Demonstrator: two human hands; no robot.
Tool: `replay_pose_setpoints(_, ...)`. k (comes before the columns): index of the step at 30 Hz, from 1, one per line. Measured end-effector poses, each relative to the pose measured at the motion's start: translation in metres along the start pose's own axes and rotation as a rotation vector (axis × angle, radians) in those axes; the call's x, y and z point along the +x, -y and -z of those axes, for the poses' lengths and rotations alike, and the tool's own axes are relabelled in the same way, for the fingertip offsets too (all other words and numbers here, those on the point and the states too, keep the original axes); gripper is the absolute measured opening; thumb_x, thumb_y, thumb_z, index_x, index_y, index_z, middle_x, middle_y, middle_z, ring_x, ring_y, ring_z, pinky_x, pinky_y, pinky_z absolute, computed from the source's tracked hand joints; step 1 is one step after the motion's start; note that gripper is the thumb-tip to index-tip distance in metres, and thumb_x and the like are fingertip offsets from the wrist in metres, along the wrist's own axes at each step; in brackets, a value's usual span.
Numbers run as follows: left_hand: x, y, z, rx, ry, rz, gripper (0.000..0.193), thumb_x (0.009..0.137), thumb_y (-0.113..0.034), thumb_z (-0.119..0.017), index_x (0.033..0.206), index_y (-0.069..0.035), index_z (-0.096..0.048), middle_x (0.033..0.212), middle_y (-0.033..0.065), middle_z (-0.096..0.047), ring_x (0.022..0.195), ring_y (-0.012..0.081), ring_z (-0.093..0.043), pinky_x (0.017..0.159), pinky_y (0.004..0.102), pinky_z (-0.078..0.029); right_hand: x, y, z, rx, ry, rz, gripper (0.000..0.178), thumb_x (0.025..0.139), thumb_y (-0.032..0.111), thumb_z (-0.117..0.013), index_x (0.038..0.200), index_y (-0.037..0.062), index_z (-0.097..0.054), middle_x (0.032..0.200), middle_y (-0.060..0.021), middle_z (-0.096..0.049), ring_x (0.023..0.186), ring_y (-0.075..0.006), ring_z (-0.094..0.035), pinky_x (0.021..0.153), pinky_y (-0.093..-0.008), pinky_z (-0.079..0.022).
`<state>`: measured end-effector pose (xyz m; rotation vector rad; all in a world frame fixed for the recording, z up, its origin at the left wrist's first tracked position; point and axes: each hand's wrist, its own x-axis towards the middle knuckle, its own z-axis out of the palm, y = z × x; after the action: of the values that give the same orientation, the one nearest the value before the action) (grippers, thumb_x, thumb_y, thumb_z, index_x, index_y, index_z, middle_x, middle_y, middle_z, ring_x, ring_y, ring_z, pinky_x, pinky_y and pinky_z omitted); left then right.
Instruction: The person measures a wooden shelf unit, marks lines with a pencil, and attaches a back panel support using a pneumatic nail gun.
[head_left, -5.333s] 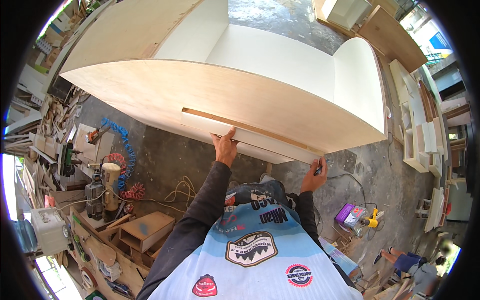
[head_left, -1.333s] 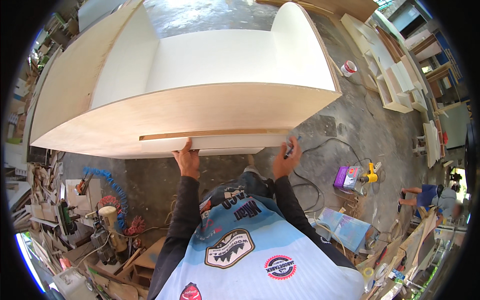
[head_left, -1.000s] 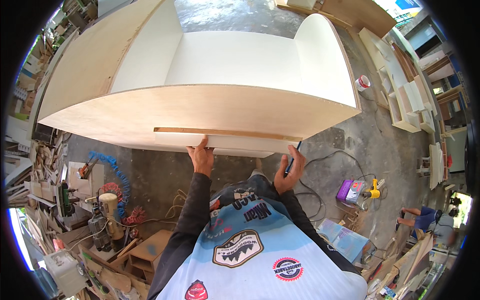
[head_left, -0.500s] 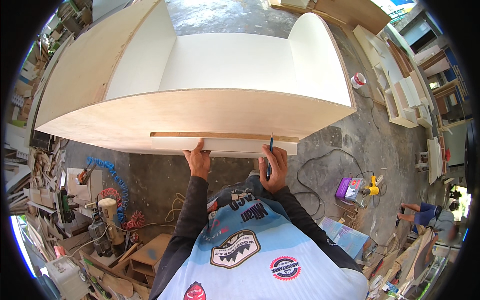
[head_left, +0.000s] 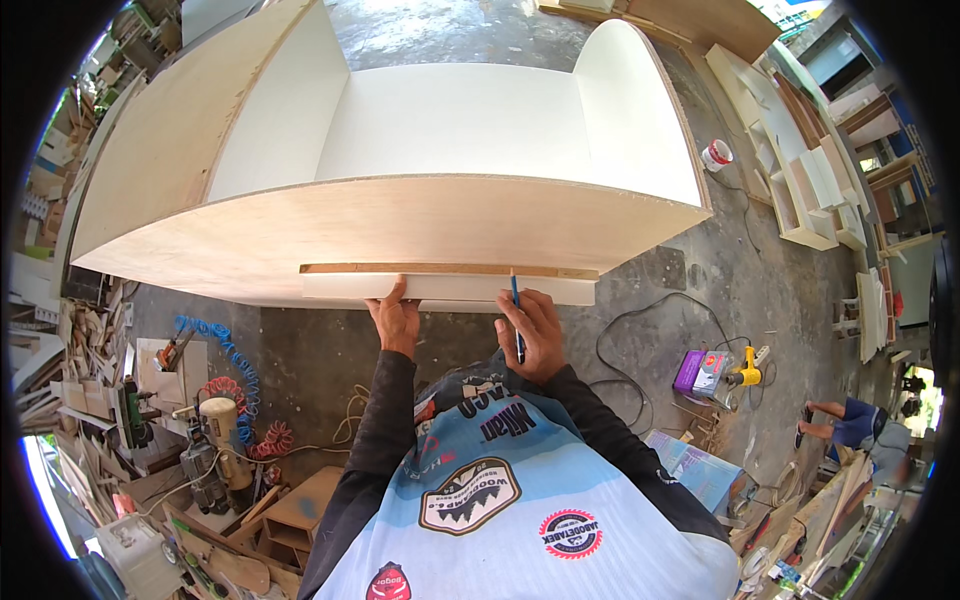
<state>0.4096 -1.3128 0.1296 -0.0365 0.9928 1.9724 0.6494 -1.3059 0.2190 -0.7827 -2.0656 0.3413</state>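
Observation:
A large cabinet carcass (head_left: 440, 210) lies in front of me, with a bare plywood side towards me and white inner faces. Against that near side rests a narrow white board strip (head_left: 450, 289) with a tan edge. My left hand (head_left: 397, 320) grips the strip left of its middle, thumb on its face and the other fingers partly hidden beneath. In my right hand (head_left: 538, 335) is a blue pencil (head_left: 516, 293), held upright with its tip near the strip's tan edge. The right fingers are curled around the pencil close to the strip.
On the floor to the right are a purple box (head_left: 689, 371), a yellow power tool (head_left: 749, 368) with a black cable, and a white-red bucket (head_left: 716, 154). A compressor (head_left: 222, 425) with a blue coiled hose (head_left: 215, 330) stands at left. Another person (head_left: 858, 422) is at far right.
My right hand has moved left along the strip with the pencil. My left hand stays where it was on the strip.

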Motion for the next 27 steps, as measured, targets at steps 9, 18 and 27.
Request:
replay_pose_setpoints(9,0.002,0.004,0.002,0.002,0.02,-0.017,0.062,0.087,0.01,-0.059,0.136,-0.017,-0.031,0.133,0.0128,-0.044,0.118,0.0281,-0.052,0.094,0.0511,-0.05,0.036,0.02,-0.025,0.066,0.211,0.144,0.039,0.083,0.009,-0.067,0.121,0.0038,-0.061,0.113,-0.011,-0.062,0.105,-0.0317,-0.054,0.093,-0.0448,-0.046)
replay_pose_setpoints(18,0.034,0.029,0.065,0.173,0.136,-0.058,0.05,0.088,-0.002,-0.068,0.13,-0.008,-0.04,0.12,0.0085,-0.054,0.103,0.0184,-0.057,0.083,0.0297,-0.051,0.072,0.048,-0.083,0.176,0.349,0.432,0.041,0.083,0.021,-0.066,0.121,0.006,-0.06,0.106,-0.0084,-0.059,0.107,-0.0256,-0.053,0.1,-0.0447,-0.038)
replay_pose_setpoints(27,0.015,0.018,0.035,0.125,0.064,-0.037,0.05,0.089,-0.001,-0.067,0.13,-0.009,-0.04,0.12,0.0088,-0.054,0.103,0.0192,-0.057,0.083,0.0311,-0.051,0.083,0.047,-0.114,0.152,0.369,0.494,0.041,0.083,0.024,-0.066,0.121,0.008,-0.06,0.107,-0.0082,-0.059,0.111,-0.0247,-0.052,0.101,-0.0466,-0.037)
